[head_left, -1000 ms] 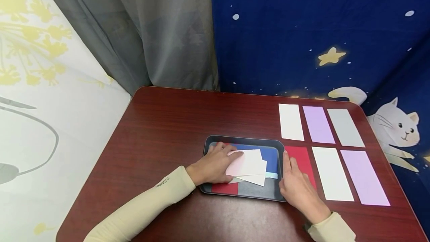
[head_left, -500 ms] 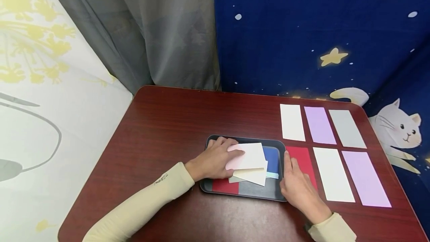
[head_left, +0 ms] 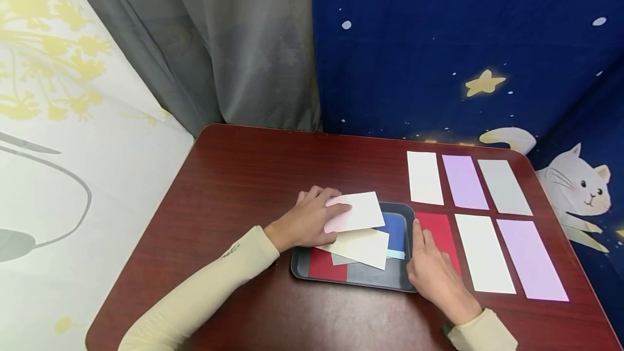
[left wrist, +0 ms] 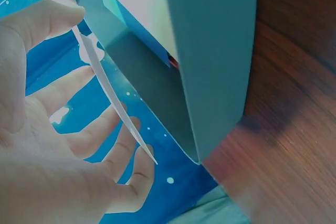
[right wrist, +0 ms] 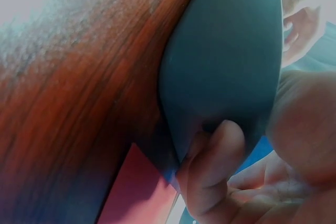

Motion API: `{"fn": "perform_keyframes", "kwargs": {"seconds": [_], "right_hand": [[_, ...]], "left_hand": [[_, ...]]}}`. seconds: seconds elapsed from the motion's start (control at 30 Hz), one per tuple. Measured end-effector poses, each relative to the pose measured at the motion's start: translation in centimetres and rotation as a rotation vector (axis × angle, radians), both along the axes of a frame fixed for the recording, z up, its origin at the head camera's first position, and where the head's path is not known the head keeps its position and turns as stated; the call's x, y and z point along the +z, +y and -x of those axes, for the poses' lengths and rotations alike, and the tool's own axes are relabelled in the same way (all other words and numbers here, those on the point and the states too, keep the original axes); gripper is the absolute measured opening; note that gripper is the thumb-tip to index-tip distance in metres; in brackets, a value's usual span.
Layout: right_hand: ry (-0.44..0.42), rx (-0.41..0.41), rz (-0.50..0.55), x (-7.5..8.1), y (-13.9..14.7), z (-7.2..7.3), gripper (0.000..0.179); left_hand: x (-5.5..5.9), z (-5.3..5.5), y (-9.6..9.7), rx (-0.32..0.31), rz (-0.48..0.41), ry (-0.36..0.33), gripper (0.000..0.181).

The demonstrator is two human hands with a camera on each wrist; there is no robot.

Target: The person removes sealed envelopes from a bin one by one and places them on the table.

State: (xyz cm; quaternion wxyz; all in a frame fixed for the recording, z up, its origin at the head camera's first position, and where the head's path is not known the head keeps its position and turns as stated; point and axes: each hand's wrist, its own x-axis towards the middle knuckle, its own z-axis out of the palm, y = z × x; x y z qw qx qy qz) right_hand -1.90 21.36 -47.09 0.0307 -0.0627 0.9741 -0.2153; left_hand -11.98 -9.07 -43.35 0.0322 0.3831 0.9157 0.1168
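Over the left part of a dark grey tray [head_left: 375, 279], my left hand [head_left: 307, 221] holds a pale pinkish-white paper card [head_left: 359, 213]. In the left wrist view this card [left wrist: 107, 87] shows edge-on, pinched between the thumb and the fingertips. Below it in the tray lie a cream card [head_left: 368, 247], a red card [head_left: 327, 265], a blue card [head_left: 396, 232] and a strip of light blue, partly overlapping. My right hand [head_left: 436, 275] grips the tray's right wall; the right wrist view has its fingers [right wrist: 215, 166] curled against the tray's outer side [right wrist: 223, 61].
Right of the tray, cards lie in two rows on the brown table [head_left: 234, 177]. At the back are white [head_left: 425, 177], purple [head_left: 465, 182] and grey [head_left: 505, 186]; in front are red [head_left: 442, 240], white [head_left: 485, 253] and purple [head_left: 532, 259]. Curtains [head_left: 380, 58] hang behind.
My left hand has lifted the pinkish-white card off the pile and moved it up and toward the tray's far side, uncovering more of the cream card. The right hand stays on the tray.
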Motion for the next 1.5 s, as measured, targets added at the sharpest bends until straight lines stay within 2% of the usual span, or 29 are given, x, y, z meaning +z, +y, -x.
{"fn": "perform_keyframes", "kwargs": {"seconds": [0.5, 0.73, 1.17, 1.5], "right_hand": [[0.004, 0.002, -0.007, 0.1, -0.1, 0.1, 0.087], [0.024, 0.008, -0.004, 0.0, -0.1, 0.1, 0.086], [0.018, -0.002, -0.003, -0.3, 0.0, 0.0, 0.087], [0.078, 0.03, 0.001, -0.4, 0.0, 0.0, 0.085]], "left_hand": [[0.3, 1.8, -0.7, 0.069, -0.022, -0.052, 0.067], [0.4, 2.6, -1.0, 0.098, -0.047, -0.05, 0.065], [0.2, 3.9, -1.7, 0.193, -0.038, -0.102, 0.069], [0.1, 4.9, -2.2, 0.253, -0.022, -0.143, 0.07]]}}
